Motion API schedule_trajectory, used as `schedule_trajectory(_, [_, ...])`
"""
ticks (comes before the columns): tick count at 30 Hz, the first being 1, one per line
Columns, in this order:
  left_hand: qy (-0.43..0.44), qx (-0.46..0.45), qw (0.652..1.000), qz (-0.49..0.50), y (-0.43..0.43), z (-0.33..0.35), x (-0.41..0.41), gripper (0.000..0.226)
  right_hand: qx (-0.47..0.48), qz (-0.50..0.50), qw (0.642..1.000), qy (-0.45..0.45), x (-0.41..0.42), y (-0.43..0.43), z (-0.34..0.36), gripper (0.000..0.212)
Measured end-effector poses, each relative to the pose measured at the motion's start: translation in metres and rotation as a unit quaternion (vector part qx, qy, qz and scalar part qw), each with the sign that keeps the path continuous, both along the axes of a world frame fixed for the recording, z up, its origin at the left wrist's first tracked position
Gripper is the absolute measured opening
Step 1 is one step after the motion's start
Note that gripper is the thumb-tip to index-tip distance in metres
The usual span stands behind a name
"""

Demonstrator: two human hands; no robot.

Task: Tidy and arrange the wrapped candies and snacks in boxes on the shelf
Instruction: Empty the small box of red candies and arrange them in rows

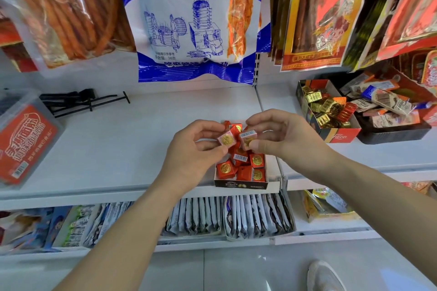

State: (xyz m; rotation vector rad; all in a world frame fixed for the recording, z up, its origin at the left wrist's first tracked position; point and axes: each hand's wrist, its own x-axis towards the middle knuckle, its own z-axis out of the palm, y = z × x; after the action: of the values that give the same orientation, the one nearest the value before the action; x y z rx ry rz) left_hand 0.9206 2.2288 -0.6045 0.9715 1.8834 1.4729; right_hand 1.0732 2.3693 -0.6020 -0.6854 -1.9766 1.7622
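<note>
Roughly midway: each hand, left hand (pixel 196 146) and right hand (pixel 279 134), pinches one candy above the near box (pixel 241 183), whose red candies (pixel 246 168) lie jumbled.

Shelf (pixel 132 139) surface left of the candy box (pixel 241 183) lies open up to the black hooks (pixel 78 101) at far left and the red-lidded tub (pixel 26 142). Right, a narrow clear strip precedes the open gold-candy box (pixel 340 133). Hanging blue packet (pixel 196 21) overhangs the far side.
</note>
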Motion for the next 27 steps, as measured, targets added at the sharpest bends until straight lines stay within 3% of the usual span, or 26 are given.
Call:
schedule_trajectory(16, [0.017, 0.020, 0.999, -0.025, -0.0029, 0.0041, 0.0034, 0.027, 0.033, 0.029, 0.999, 0.000, 0.0018, -0.0001, -0.0001, 0.028])
schedule_trajectory(19, [-0.013, 0.026, 0.999, -0.020, -0.0026, 0.0034, 0.0050, 0.024, 0.037, 0.019, 0.999, -0.004, 0.0008, -0.0003, 0.0003, 0.026])
schedule_trajectory(27, [-0.013, 0.011, 1.000, 0.006, -0.0006, 0.0017, 0.0053, 0.033, 0.021, 0.023, 1.000, 0.006, 0.0006, -0.0016, 0.0031, 0.023])
